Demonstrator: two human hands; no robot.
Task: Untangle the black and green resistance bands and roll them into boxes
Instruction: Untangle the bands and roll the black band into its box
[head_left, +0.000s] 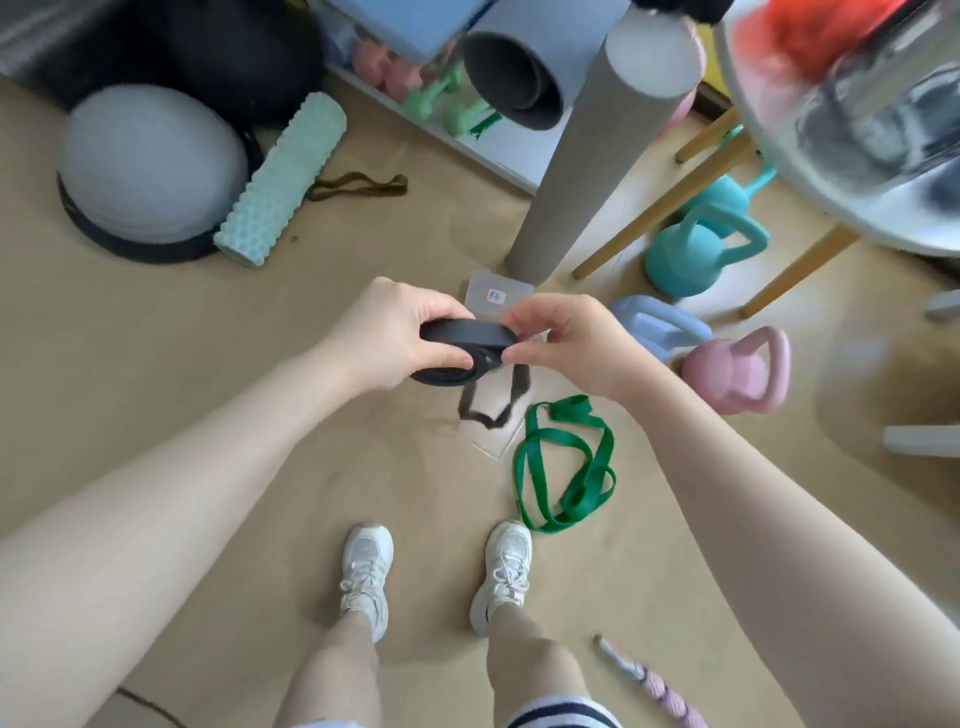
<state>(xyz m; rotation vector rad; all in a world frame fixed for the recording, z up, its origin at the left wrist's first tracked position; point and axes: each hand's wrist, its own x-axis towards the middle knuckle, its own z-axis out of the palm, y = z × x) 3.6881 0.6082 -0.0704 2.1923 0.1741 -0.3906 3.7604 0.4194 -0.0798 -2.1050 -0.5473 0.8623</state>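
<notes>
A person is standing on a tan floor (182, 364) and looking down at two bare hands held out in front. The left hand (395, 338) is curling its fingers and thumb around a flat black rubber resistance band (465, 348) that is partly wound into a coil — the grip is closed on that coil. The right hand (566, 345) is pinching the same coil at its right edge between thumb and fingertips. A loose tail of the black band is hanging down from the coil, blurred, above the floor.

The long green rubber resistance band (563, 467) is lying in loose loops on the floor, just in front of the right white sneaker (504, 571) and apart from both hands. A small clear plastic box with an orange sticker (496, 296) is sitting on the floor just beyond the hands.

Near it are standing a pink kettlebell (737, 369), a pale blue kettlebell (660, 327) and a teal kettlebell (696, 254). A mint bumpy foam roller (283, 176) is lying at the left — beside a grey half-dome balance ball (150, 166).
</notes>
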